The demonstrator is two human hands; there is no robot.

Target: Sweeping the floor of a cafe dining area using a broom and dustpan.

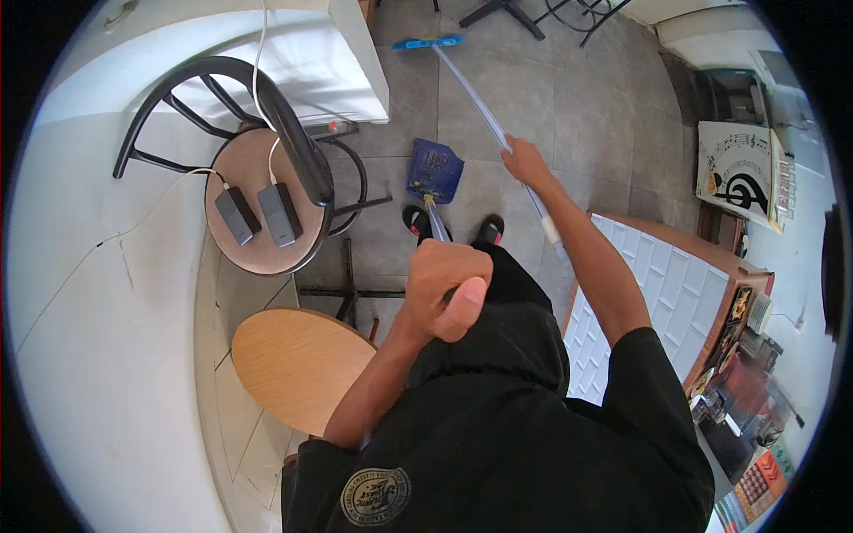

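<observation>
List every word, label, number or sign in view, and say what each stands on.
Black shirt: round pale badge with lettering; I won't copy the wording.
Blue dustpan: pale marks, too small to read.
White panel: black music notes and a large clef; marks along its side are too small to read.
Dark grey box on the chair: any print is too small to read.

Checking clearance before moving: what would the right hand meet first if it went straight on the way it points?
Past its held handle, probably the blue broom head, though depth is unclear.
</observation>
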